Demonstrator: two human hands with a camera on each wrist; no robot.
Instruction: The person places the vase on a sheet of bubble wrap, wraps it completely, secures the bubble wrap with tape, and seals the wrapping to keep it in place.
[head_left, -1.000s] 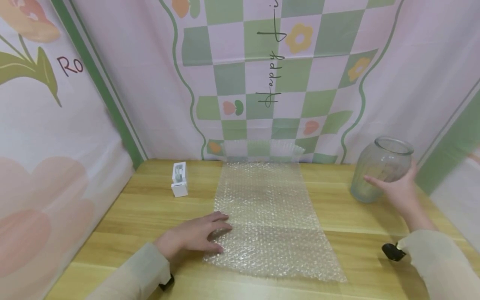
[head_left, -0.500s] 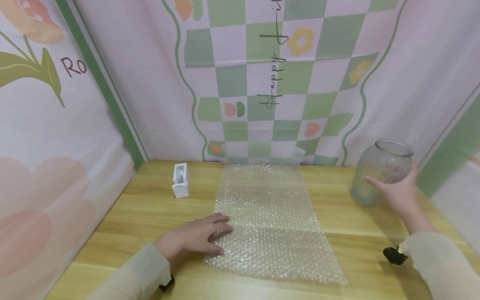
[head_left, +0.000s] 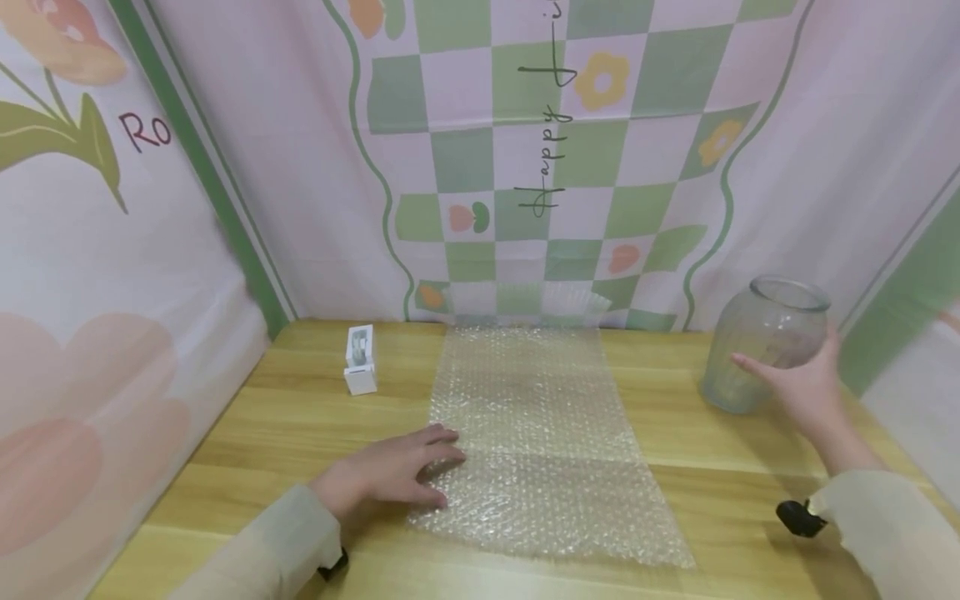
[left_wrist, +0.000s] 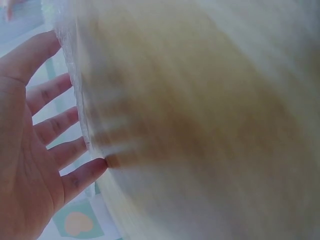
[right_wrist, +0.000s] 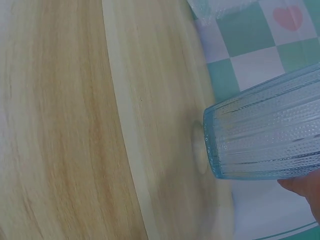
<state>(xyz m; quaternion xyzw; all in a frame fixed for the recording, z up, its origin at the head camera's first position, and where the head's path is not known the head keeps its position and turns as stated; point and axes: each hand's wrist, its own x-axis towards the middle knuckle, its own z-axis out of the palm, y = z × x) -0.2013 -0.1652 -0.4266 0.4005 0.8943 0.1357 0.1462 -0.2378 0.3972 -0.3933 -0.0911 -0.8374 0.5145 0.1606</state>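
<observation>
A sheet of clear bubble wrap point(head_left: 536, 433) lies flat on the wooden table, its far end against the backdrop. My left hand point(head_left: 397, 468) rests on its left edge with fingers spread. In the left wrist view the fingertips of this left hand point(left_wrist: 37, 135) touch the wrap's edge. At the right, my right hand point(head_left: 810, 383) grips the side of a ribbed, bluish glass vase point(head_left: 750, 342), thumb toward me and the other fingers mostly hidden behind it. The right wrist view shows the base of the vase point(right_wrist: 265, 132) at the tabletop; I cannot tell whether they touch.
A small white tape dispenser point(head_left: 361, 360) with a roll in it stands at the back left of the table point(head_left: 300, 442). A printed fabric backdrop point(head_left: 457, 158) rises behind the table, with more fabric at both sides.
The right forearm and wrist have shifted slightly right and toward me, and the gripped vase has moved a little with them. My left hand keeps its place on the bubble wrap.
</observation>
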